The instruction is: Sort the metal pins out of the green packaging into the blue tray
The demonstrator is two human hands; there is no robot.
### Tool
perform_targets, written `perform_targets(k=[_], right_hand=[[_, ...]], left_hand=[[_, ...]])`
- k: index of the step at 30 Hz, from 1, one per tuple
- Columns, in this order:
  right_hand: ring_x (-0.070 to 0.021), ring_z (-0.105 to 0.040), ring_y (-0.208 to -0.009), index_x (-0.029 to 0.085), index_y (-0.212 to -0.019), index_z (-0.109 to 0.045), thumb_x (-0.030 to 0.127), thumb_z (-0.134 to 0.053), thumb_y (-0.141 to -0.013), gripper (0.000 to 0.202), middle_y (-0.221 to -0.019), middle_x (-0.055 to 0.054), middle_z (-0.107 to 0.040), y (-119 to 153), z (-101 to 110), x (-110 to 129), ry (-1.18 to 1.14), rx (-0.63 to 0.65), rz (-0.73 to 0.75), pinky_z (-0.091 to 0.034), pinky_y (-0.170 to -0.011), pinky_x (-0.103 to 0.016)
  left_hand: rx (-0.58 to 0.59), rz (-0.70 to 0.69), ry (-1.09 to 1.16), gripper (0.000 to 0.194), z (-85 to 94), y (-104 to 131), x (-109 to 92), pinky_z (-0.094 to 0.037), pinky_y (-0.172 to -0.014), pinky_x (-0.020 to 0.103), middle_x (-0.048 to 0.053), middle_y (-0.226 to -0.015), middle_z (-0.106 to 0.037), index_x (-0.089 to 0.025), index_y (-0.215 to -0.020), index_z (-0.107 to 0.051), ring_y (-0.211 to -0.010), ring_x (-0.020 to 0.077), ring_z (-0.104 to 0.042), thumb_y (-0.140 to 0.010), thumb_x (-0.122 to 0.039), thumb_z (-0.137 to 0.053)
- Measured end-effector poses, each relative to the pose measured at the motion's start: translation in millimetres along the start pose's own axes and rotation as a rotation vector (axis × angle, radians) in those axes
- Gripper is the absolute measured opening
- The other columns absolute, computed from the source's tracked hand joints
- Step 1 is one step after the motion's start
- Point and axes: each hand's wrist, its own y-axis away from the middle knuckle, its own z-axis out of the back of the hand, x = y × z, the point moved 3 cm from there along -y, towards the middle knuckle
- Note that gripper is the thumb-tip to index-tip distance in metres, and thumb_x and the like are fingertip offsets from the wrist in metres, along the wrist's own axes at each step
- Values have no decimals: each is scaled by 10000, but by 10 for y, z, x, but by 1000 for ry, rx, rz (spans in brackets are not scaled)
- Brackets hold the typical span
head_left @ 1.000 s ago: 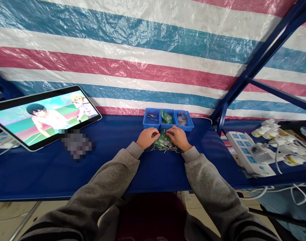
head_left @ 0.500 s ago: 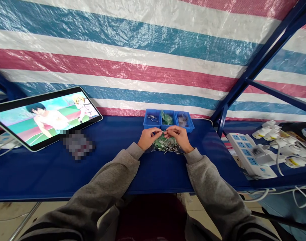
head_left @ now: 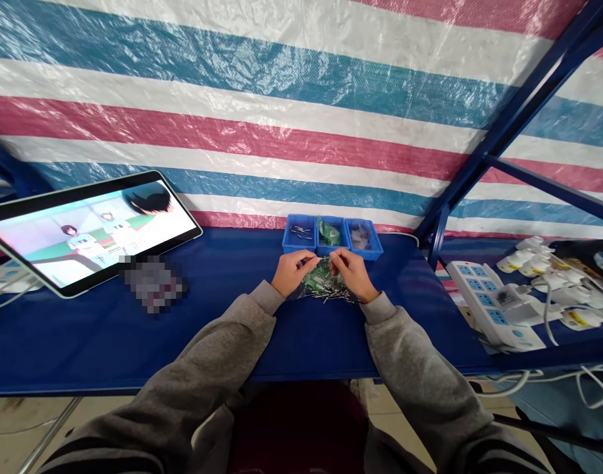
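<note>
My left hand [head_left: 292, 273] is closed in a pinch, thumb against forefinger. A tiny, thin, light-coloured piece [head_left: 324, 259] shows between the hands, and my left fingertips hold one end of it. My right hand [head_left: 355, 275], also pinched, meets the other end. The piece is too small for me to tell its kind. Beneath both hands lies a heap of short, thin metal rods [head_left: 334, 293] with dark parts, on clear plastic. Crumpled green plastic [head_left: 319, 280] sits among them, partly hidden by my fingers.
Behind my hands stand three joined blue bins: the left bin [head_left: 300, 245] holds thin metal pieces, the middle one green plastic [head_left: 330, 233], the right one clear bags [head_left: 361, 236]. A tablet [head_left: 84, 283] leans at left beside a blurred-out item [head_left: 156, 286]. A power strip [head_left: 484, 299] and white bottles [head_left: 528, 257] lie right.
My right hand has shifted slightly, its fingers drawing together closer to upright near the small piece. My left hand keeps its pinch in place. The picture on the tablet has changed.
</note>
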Motion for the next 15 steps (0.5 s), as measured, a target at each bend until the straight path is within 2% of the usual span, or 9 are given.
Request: perform_targets(k=[2,4,8,13,15], right_hand=[[-134,-548,-529,206,-671,-520,543,-471,-918,421,-580,12,-543,4,-3,12,13,14,2,-464,-560,-272],[-140,-571,-551,204,-735,-558,549,-512,-894,382,-629,6,-577,8,-5,25,-4,24,4,-481,-574,-276],[-150,-597,-578,205,-820,-589,538,-585,-854,335,-703,-8,-619,9,-1,55,-23,19,37,-497,-600,-288],[-147,-577,-549,199,-781,-582,534,-532,-891,356,-616,6,-582,9,16,63,35,-15,60,-473,-591,-282],[-146,-571,-540,199,-749,-574,525,-509,-907,369,-595,7,-572,10,21,59,60,-26,66,-464,-584,-279]], left_hand=[[17,8,14,368,-5,1,0,-441,-588,228,31,-655,-662,-151,-689,-643,-625,141,-599,-901,-428,-525],[17,29,38,408,-5,0,14,-433,-580,226,17,-600,-623,-151,-635,-613,-582,127,-571,-910,-432,-508],[1,71,99,425,-8,0,57,-424,-558,225,0,-548,-575,-150,-613,-600,-531,114,-537,-900,-453,-521],[-31,53,112,290,0,2,46,-458,-578,226,36,-749,-679,-153,-867,-680,-685,152,-624,-848,-433,-606],[-37,32,89,276,6,2,26,-463,-577,228,46,-789,-694,-159,-892,-686,-711,160,-631,-826,-423,-637]])
